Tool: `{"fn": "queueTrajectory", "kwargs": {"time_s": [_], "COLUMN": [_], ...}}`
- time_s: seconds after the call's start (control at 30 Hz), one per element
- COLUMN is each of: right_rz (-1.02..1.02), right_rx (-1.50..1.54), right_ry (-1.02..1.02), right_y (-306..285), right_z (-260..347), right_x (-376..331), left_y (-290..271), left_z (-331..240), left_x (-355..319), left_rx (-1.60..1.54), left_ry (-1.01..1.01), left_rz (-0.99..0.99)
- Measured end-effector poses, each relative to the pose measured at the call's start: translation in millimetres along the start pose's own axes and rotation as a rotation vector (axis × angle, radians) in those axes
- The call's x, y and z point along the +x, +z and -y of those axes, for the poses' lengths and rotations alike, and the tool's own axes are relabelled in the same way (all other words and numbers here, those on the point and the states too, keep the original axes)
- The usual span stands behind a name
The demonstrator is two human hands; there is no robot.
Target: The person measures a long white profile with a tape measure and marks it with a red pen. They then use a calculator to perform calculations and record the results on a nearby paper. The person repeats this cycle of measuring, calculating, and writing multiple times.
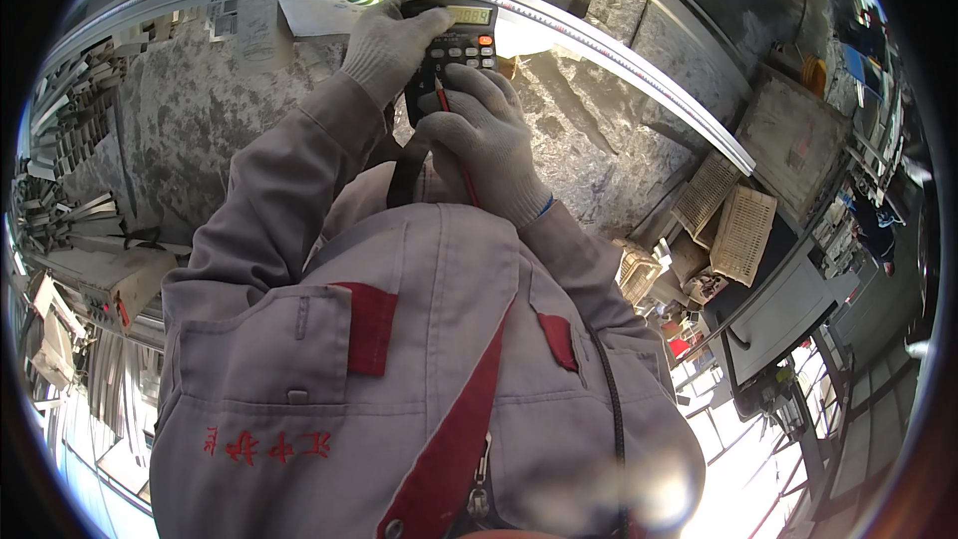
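In a white knit glove, my left hand (387, 48) grips a black desk calculator (462, 43) by its left side, thumb beside the lit display. My right hand (491, 148), gloved too, is closed around a slim red pen or pencil (469, 183). Its curled fingers are at the calculator's lower keys and hide part of them. Behind the calculator lies a white paper sheet (317, 16) with a green mark. A long measuring rail with a printed scale (609, 48) runs across the bench just beyond my hands.
The worn, stained bench top (190, 130) spreads around my arms. Stacked metal profile pieces (85, 135) crowd the left side. To the right are a plastic crate (743, 236), another basket (707, 192) and a large flat board (795, 140). A grey box (110, 284) stands at the lower left.
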State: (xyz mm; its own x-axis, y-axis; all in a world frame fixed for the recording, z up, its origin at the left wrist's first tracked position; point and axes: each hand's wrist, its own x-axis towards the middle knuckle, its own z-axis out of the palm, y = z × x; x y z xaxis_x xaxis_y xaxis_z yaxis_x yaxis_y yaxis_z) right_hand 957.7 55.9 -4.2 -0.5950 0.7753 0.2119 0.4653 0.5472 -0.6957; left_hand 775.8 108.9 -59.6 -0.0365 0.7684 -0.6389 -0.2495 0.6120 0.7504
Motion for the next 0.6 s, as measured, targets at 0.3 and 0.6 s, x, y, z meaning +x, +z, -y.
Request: {"fn": "queueTrajectory", "kwargs": {"time_s": [0.3,0.6], "right_rz": [-0.300,-0.301], "right_rx": [0.078,0.111], "right_ry": [0.174,0.198], "right_y": [0,16], "right_z": [-21,-26], "right_x": [-9,-16], "left_y": [-32,-49], "left_z": [-9,-14], "left_x": [5,11], "left_rx": [-0.050,-0.014], "left_ry": [-0.097,-0.109], "left_rz": [-0.071,-0.036]}}
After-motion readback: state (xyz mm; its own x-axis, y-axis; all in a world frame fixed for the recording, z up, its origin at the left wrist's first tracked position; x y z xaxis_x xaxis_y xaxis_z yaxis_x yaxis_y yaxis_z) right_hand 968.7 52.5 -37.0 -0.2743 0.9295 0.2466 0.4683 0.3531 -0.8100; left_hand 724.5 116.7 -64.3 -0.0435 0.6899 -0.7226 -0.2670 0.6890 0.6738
